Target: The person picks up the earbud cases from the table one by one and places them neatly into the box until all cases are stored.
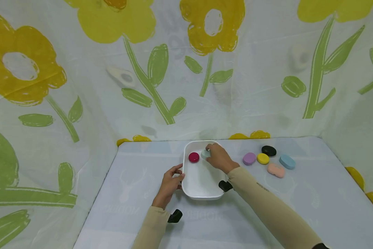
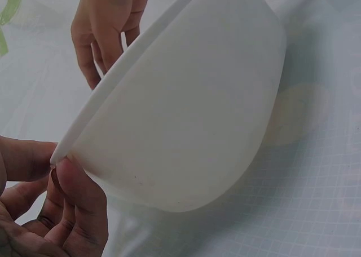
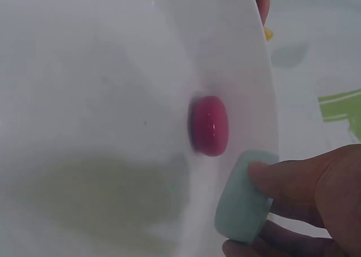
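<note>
White tray [image 1: 203,181]: a deep, round-cornered container on the table [image 1: 127,204], towards its far edge.
Mint-green soap [image 3: 240,203]: inside the tray's far end, in the right hand; I cannot tell whether it touches the tray.
Right hand [image 1: 219,159]: thumb and fingers pinch the mint-green soap, partly covering it in the head view.
Left hand [image 1: 171,181]: thumb and fingers pinch the tray's left rim.
Crimson soap [image 1: 193,157]: rounded, in the tray, just left of the mint-green one.
Soaps on the table: right of the tray, close together, purple [image 1: 249,158], yellow [image 1: 262,158], black [image 1: 269,150], blue [image 1: 287,162] and peach [image 1: 275,170].
In the way: the beige right sleeve [image 1: 267,200] and a black wrist piece [image 1: 225,186] hide part of the tray's right edge.
Backdrop [image 1: 252,86]: pale sheeting printed with yellow flowers and green leaves, behind and beside the table.
Count: one tray; seven soaps, two within the tray's walls and five on the table; two hands.
</note>
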Motion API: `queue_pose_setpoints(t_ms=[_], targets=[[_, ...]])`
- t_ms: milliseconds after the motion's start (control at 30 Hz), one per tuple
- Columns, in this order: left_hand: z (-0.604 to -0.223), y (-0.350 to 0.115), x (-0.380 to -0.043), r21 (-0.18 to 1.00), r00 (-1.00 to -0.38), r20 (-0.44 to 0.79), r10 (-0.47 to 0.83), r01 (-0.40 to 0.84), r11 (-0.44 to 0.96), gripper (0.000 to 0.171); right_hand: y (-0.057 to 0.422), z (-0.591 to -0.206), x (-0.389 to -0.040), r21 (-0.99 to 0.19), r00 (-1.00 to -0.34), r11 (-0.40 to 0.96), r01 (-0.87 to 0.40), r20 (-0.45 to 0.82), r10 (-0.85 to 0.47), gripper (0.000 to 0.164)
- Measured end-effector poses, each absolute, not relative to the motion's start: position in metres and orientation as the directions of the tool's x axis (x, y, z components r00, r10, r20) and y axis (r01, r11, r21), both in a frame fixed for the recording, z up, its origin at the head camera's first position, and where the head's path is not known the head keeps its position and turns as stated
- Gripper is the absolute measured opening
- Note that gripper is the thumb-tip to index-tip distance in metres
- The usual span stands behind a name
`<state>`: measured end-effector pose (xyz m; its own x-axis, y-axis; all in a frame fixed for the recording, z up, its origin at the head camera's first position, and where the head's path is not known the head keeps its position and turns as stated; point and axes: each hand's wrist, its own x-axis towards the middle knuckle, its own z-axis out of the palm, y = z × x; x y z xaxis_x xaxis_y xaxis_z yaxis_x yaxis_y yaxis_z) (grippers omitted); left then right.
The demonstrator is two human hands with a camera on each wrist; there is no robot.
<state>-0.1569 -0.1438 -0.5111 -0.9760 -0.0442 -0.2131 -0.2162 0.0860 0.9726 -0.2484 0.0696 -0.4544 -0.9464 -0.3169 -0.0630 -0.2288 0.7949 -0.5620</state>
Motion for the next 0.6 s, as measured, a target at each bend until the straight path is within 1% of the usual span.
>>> queue_pose_setpoints(t_ms=[200,333,467,600], targets=[[-0.511,-0.143,-0.156,0.972,-0.975,-0.220,-0.040,-0.222,0.076,0.050,0.070,-0.460,-0.252,-0.537,-0.947,0.807,-0.245,-0.048,-0.319,0.041],[-0.511,-0.142,-0.156,0.972,-0.974,-0.223,-0.032,-0.225,0.070,0.049,0.075,-0.461,-0.250,-0.545,-0.944,0.797,-0.258,-0.033,-0.328,0.040],[-0.511,-0.143,-0.156,0.971,-0.973,-0.226,-0.034,-0.228,0.066,0.048,0.085,-0.457,-0.242,-0.572,-0.942,0.768,-0.287,0.022,-0.336,0.039],[-0.512,-0.143,-0.158,0.971,-0.973,-0.226,-0.037,-0.228,0.069,0.048,0.101,-0.453,-0.231,-0.608,-0.944,0.734,-0.304,0.090,-0.317,0.039]])
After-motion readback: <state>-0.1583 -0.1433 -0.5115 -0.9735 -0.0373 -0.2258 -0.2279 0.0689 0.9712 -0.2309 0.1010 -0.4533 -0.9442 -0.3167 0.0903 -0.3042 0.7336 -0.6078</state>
